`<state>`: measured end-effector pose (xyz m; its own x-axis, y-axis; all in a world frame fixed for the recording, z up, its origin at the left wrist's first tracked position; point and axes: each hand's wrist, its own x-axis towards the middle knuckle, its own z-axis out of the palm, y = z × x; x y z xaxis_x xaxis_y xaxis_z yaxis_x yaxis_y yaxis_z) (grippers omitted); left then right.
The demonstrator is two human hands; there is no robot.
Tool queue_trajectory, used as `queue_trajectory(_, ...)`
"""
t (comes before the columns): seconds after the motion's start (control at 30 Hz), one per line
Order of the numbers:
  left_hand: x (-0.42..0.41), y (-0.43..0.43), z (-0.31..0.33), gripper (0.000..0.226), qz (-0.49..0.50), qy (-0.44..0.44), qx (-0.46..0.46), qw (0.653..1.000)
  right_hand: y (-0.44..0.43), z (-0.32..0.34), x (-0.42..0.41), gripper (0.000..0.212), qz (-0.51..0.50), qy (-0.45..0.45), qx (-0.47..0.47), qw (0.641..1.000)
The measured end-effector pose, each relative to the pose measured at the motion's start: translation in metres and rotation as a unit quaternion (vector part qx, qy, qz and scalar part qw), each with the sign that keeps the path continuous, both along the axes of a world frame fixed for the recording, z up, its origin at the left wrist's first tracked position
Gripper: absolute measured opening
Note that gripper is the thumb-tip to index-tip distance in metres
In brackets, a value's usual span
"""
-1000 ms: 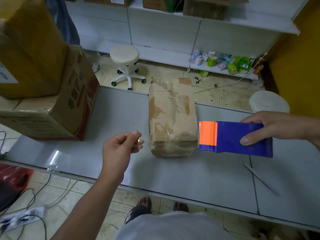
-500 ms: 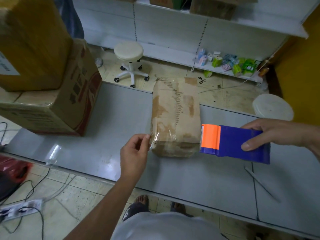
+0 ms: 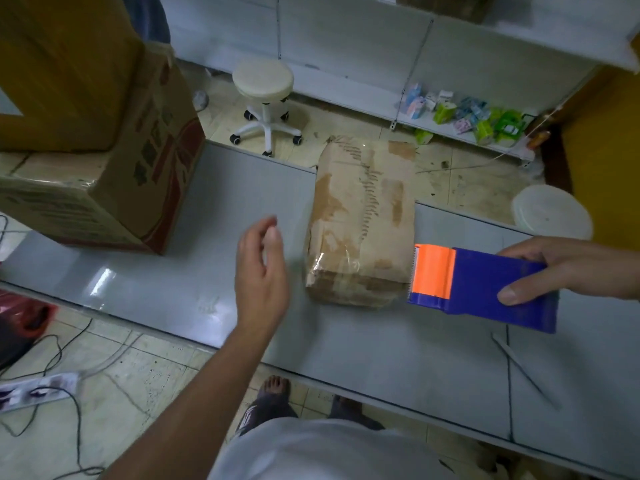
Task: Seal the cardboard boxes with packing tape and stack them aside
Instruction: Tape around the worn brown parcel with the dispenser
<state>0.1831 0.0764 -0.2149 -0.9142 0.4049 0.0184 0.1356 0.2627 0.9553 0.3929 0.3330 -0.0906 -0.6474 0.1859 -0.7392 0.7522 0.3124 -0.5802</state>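
Lying lengthwise on the grey metal table (image 3: pixel 138 289), the small brown cardboard box wrapped in clear tape (image 3: pixel 360 223) is flanked by a large printed cardboard carton (image 3: pixel 114 188) well to its left, and a white round stool (image 3: pixel 263 81) is seen on the floor beyond. The left hand (image 3: pixel 261 271) is held near the box's left side, fingers relaxed and nothing grasped. The blue tape dispenser with an orange front (image 3: pixel 481 289) is gripped by the right hand (image 3: pixel 561 268), its toothed edge just beside the box's right side.

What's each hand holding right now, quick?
Left hand: open, holding nothing, beside the small box.
Right hand: grips the tape dispenser.
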Motion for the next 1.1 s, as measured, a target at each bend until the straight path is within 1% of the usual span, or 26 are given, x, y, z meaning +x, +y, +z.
queue_trajectory(0.03,0.001,0.005,0.02,0.041,-0.058,0.069,0.028,0.996,-0.001,0.0,0.0,0.054,-0.001,-0.002,0.0,1.0)
queue_trajectory(0.07,0.005,0.013,0.04,0.044,-0.141,0.139,0.034,0.98,-0.002,0.0,0.001,0.056,-0.002,-0.002,0.0,1.0)
queue_trajectory(0.1,0.011,0.023,0.055,0.05,-0.233,0.202,0.019,0.951,-0.003,0.0,0.001,0.058,-0.002,0.0,0.002,1.0)
queue_trajectory(0.13,0.018,0.033,0.065,0.056,-0.314,0.248,-0.015,0.916,-0.003,0.0,0.003,0.062,-0.002,0.006,0.006,1.0)
queue_trajectory(0.17,0.021,0.042,0.069,0.064,-0.374,0.275,-0.06,0.884,-0.003,0.001,0.004,0.064,-0.002,0.012,0.009,1.0)
queue_trajectory(0.2,0.023,0.049,0.068,0.071,-0.415,0.287,-0.104,0.857,-0.003,0.002,0.005,0.064,-0.004,0.016,0.009,1.0)
queue_trajectory(0.27,0.022,0.059,0.052,0.082,-0.456,0.319,-0.183,0.81,-0.005,0.003,0.009,0.053,-0.009,0.021,0.008,1.0)
queue_trajectory(0.33,0.018,0.061,0.036,0.09,-0.458,0.391,-0.243,0.761,-0.008,0.001,0.013,0.045,-0.018,0.03,0.003,0.999)
queue_trajectory(0.37,0.016,0.061,0.031,0.092,-0.452,0.419,-0.258,0.744,-0.01,-0.001,0.014,0.046,-0.016,0.033,0.002,0.999)
queue_trajectory(0.4,0.014,0.06,0.028,0.093,-0.45,0.432,-0.263,0.736,-0.012,-0.003,0.016,0.047,-0.013,0.035,0.003,0.999)
queue_trajectory(0.5,0.012,0.059,0.027,0.091,-0.465,0.429,-0.252,0.732,-0.014,-0.007,0.022,0.044,-0.02,0.039,0.0,0.999)
queue_trajectory(0.57,0.011,0.06,0.026,0.081,-0.461,0.428,-0.245,0.738,-0.013,-0.008,0.028,0.041,-0.029,0.047,-0.007,0.998)
queue_trajectory(0.67,0.012,0.06,0.024,0.066,-0.45,0.423,-0.245,0.747,-0.015,-0.012,0.037,0.042,-0.044,0.057,-0.018,0.997)
queue_trajectory(0.83,0.008,0.059,0.021,0.059,-0.447,0.423,-0.243,0.75,-0.01,-0.015,0.059,0.066,-0.049,0.055,-0.008,0.997)
queue_trajectory(0.9,0.009,0.06,0.02,0.058,-0.445,0.429,-0.246,0.746,-0.008,-0.012,0.07,0.071,-0.053,0.049,-0.003,0.997)
queue_trajectory(0.97,0.01,0.061,0.021,0.059,-0.444,0.435,-0.248,0.743,-0.009,-0.007,0.073,0.066,-0.044,0.045,0.006,0.998)
queue_trajectory(1.03,0.011,0.063,0.021,0.063,-0.446,0.435,-0.245,0.743,-0.014,-0.004,0.068,0.054,-0.036,0.039,0.029,0.998)
queue_trajectory(1.1,0.01,0.062,0.02,0.066,-0.447,0.435,-0.242,0.743,-0.02,-0.002,0.06,0.049,-0.022,0.022,0.074,0.997)
